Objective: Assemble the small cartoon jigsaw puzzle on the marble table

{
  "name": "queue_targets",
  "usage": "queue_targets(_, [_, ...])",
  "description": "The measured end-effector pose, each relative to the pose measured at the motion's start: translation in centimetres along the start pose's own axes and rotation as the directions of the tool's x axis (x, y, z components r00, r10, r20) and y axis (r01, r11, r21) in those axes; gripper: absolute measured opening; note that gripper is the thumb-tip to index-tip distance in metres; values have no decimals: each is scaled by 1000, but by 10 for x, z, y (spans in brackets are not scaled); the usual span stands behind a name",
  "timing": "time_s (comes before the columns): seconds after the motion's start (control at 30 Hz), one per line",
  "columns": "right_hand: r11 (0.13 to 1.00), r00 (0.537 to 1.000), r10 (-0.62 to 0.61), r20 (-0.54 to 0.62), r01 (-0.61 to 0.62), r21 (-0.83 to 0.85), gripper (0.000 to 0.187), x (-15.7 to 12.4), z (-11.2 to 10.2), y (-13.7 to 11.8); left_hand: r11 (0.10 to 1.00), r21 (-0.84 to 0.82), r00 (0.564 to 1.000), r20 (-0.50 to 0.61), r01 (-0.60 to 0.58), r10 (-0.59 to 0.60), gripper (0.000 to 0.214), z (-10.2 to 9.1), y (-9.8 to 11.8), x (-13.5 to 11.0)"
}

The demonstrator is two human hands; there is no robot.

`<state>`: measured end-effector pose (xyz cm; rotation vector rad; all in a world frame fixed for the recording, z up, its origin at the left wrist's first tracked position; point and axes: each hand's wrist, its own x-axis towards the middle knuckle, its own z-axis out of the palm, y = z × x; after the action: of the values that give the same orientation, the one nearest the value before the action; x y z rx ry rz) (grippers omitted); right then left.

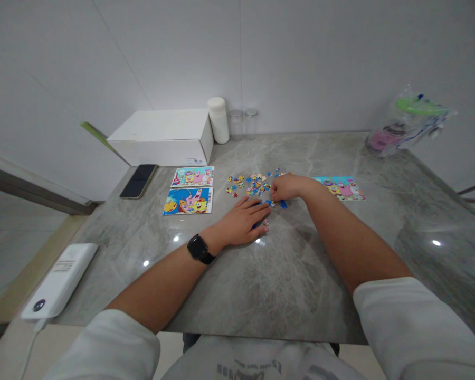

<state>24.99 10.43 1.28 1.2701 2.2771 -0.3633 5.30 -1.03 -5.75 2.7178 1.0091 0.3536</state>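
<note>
Jigsaw pieces [258,184] lie in a loose scatter on the grey table [293,285], toward its far half, with both hands at the near and right edges of the spread. The left hand [241,221] rests palm down, its fingers apart and pointing right; a few pieces show between and beside them, among them a small one near the thumb. The right hand [287,187] reaches in from the other side, fingers curled together and tips turned down among the pieces; whether they are clamped on one, I cannot tell. A blue piece [283,203] lies just below that hand. Left of the scatter, two cartoon cards sit one behind the other, the far card [192,177] close to the near card [188,201]. A third card [344,188] lies to the right, partly hidden behind the right forearm. A black watch [198,247] is strapped around the left wrist. Farther left are a phone [139,181] and, near the table's left edge, a white device [61,279] with a cable [29,348]. Along the wall stand a white box [158,126], a bottle [219,121] and two glasses [251,125]; a clear bag [404,126] stands at the far right corner.
</note>
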Motion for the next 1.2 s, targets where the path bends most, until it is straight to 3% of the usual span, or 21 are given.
queue_targets(0.4, [1000,995,20,-96,-21,-4,26,4,7,-3,1000,18,1000,2,2,-2,56,-4,1,6])
queue_targets(0.63, [999,988,11,-153,-5,36,25,-2,1,5,999,37,999,11,-30,30,49,-13,1,17])
queue_targets(0.83, [974,933,127,-338,-53,219,31,-21,-14,29,998,61,999,31,24,-26,46,-18,10,27])
queue_targets(0.97, [958,882,150,-447,-18,286,31,-41,-24,37,996,73,997,45,53,-57,42,-16,15,32])
queue_targets(1.2, [959,866,180,-467,-48,281,29,-43,-9,44,996,65,997,38,64,-66,41,-13,19,32])
